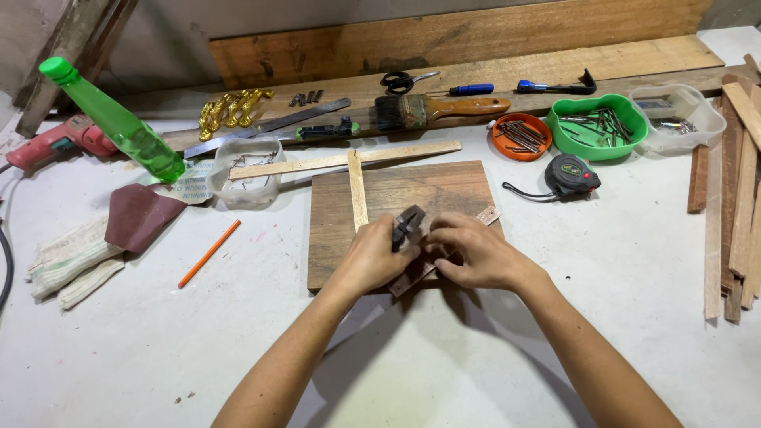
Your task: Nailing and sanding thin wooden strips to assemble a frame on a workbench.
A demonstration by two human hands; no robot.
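I am gripping dark pliers in my left hand, closed round the handles, jaws bearing on a thin wood strip at centre. My right hand is pinching that strip, fingers closed on it, pressing it onto the brown board. Pale T-shaped slats are lying at 12 o'clock, a tape measure at 2, an orange pencil at 9 on the tabletop. Risk: the strip looks thin; too hard a squeeze could split it, or the pliers could slip toward my right fingers.
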